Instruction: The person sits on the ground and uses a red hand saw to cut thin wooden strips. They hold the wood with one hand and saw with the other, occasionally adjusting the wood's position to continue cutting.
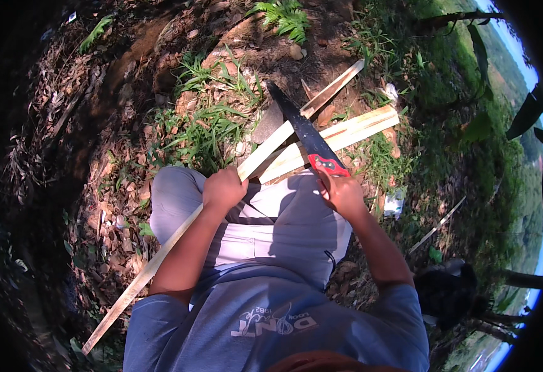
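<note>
My left hand point(224, 188) is closed around a long, narrow wooden strip point(141, 280), which runs from the lower left, under my left forearm, up to the far right. In my right hand point(344, 196) is a handsaw point(308, 133) with a dark blade and a red-and-black handle, my fingers wrapped round the grip. The blade lies across the strip, beyond my left hand, its tip pointing away to the left. Beneath and to the right, a wider pale board point(358, 129) rests near my knees. Whether the teeth have cut into the strip cannot be made out.
A flat grey stone point(267, 124) sits beside the blade. Green grass point(212, 124) and dry leaves cover the ground around my crossed legs. A dark, furry-looking shape point(448, 291) is at my right. A thin stick point(439, 224) lies farther right, near a slope with plants.
</note>
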Motion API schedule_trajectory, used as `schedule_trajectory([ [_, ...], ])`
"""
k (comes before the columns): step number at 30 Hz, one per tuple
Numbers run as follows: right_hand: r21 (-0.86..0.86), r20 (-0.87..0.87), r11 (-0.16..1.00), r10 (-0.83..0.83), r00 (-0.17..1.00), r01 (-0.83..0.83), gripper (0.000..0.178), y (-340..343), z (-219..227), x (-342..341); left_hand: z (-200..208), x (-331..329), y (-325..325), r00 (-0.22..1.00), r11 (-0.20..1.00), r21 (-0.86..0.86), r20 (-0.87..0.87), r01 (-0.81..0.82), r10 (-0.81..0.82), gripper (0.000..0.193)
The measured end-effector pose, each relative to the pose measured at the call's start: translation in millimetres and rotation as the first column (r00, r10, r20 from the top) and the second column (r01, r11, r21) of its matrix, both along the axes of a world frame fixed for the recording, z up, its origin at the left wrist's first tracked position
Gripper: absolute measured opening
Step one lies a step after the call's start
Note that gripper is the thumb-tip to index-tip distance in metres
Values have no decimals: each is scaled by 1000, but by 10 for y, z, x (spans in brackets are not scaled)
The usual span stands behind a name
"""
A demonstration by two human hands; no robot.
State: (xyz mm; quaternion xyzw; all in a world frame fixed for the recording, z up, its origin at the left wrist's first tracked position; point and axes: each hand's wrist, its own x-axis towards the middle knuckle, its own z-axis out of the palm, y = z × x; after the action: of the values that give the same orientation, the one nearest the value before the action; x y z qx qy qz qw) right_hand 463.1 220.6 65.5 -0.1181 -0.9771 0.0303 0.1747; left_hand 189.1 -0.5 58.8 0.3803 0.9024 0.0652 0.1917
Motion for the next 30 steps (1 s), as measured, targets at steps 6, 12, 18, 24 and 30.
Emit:
schedule_trajectory([
  [6,-183,63,970,-153,986,162,39,-314,19,-71,-5,-18,-19,1000,1000,-1,-4,-3,3,41],
  [12,-194,110,970,-128,986,147,41,-197,-198,-40,-25,5,-12,1000,1000,-28,4,7,-7,39],
  [18,-416,-114,863,-363,925,288,42,-454,-149,-290,-32,-32,-42,1000,1000,7,16,24,-24,38],
  [24,-865,-193,457,-685,703,208,52,-384,-183,-344,-23,-75,-16,997,1000,-12,78,6,-5,41],
  [30,82,2,994,-75,997,75,66,-54,-48,-11,-90,-93,-18,998,1000,13,59,-15,14,40],
])
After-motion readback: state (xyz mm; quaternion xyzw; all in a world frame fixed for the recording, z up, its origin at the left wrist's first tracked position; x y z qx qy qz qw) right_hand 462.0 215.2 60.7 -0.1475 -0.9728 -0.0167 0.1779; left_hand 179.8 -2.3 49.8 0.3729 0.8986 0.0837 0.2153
